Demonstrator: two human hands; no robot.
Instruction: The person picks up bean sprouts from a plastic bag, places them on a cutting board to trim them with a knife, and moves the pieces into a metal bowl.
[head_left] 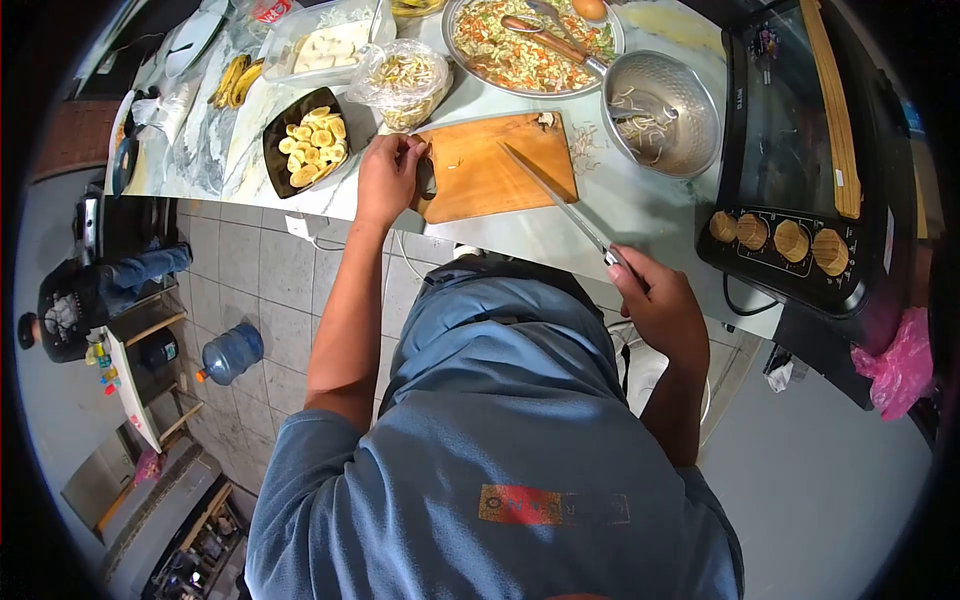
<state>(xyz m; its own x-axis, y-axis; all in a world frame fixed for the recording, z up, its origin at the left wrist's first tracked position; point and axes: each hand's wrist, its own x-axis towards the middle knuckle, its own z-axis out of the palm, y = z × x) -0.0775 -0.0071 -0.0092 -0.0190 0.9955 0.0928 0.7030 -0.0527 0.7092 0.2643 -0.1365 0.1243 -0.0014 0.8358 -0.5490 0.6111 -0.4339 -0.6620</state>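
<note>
My right hand (660, 302) grips the dark handle of a kitchen knife (566, 207). The blade slants up and left, its tip over the wooden cutting board (490, 185). At the board's left end, beside its handle hole, my left hand (388, 180) has thumb and fingers pinched together; what they hold, if anything, is too small to make out. A few tiny scraps lie on the board. Beyond my left hand sits a plastic bag of bean sprouts (402, 82), and to its left a dark square bowl holds banana slices (313, 145).
A metal colander (700, 125) with sprouts stands right of the board, near loose sprout bits (586, 148). Behind are a tray of chopped vegetables (450, 40) and a plastic tub (300, 72). A black oven (800, 150) borders the right. One person sits far left.
</note>
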